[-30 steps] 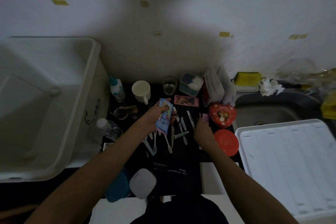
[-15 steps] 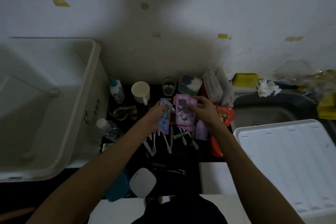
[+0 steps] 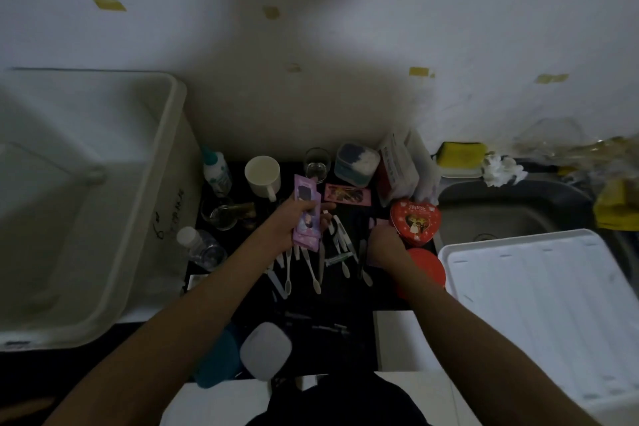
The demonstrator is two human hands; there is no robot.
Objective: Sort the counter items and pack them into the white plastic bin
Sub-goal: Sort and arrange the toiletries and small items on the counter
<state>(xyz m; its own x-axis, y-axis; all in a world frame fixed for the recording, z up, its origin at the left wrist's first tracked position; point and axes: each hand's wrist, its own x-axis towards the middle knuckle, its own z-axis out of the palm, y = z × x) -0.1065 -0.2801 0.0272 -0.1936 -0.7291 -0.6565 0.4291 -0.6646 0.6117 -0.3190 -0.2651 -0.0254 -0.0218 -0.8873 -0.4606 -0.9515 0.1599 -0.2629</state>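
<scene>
Purple card packets (image 3: 306,218) fanned in the left hand (image 3: 294,223), fingers curled round the stack and thumb across its face, held just above the dark counter (image 3: 345,301). Right hand (image 3: 383,245) low beside the red heart-shaped tin (image 3: 415,222), reaching at a small pale-pink packet (image 3: 378,223); fingers hidden behind the knuckles, so cannot tell whether pinching or only touching. Apparently mid-sort: gathering the flat packets into one bundle before packing. One more pink packet (image 3: 347,194) lying flat near the glass (image 3: 317,162), toothbrushes (image 3: 313,270) scattered beneath both hands, mug (image 3: 262,175) and bottles still unpacked. White plastic bin (image 3: 166,190) standing at the left edge of the counter, well apart from the hands, seemingly holding nothing yet. Next, probably: lift the pale-pink packet, add to the stack, then carry the bundle leftward over the bin rim without letting the slippery packets slide apart.
</scene>
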